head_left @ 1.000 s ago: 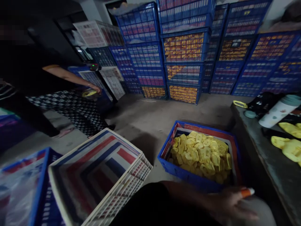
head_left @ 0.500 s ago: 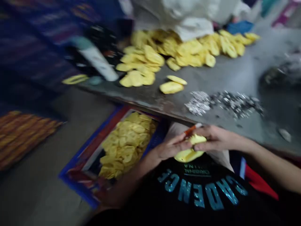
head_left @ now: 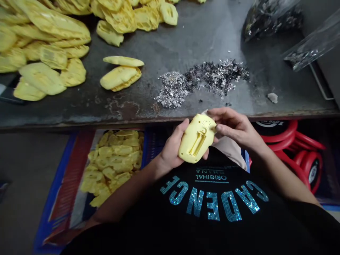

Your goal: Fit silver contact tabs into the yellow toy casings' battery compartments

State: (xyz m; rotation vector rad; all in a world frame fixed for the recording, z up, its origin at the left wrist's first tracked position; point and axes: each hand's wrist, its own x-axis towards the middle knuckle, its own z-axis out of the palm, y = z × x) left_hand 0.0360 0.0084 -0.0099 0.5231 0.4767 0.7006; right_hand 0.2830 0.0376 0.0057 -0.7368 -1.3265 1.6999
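A yellow plastic casing [head_left: 198, 139] with a battery recess, a cluster of small holes and screw holes is tilted up over my lap. My left hand [head_left: 174, 145] is closed around its left side and underside. My right hand [head_left: 235, 127] is at its upper right edge, thumb and fingers curled in towards each other. What they pinch, if anything, is too small to make out. Behind the casing's top edge a small whitish bit peeks out. On the table ahead lies a pile of small metal clips [head_left: 172, 88], with two yellow shell pieces [head_left: 120, 78] left of it.
Yellow shells [head_left: 42, 78] are heaped at the table's [head_left: 148, 46] far left. Clear bags of metal parts [head_left: 273, 21] sit at the right. Below the table, a blue crate [head_left: 53, 198] holds more yellow pieces, and red rings [head_left: 287, 141] lie at the right.
My view has swung to the right and nearer the table. The casing is turned so its battery recess faces me. An orange and white item seen earlier at my hands is mostly out of sight.
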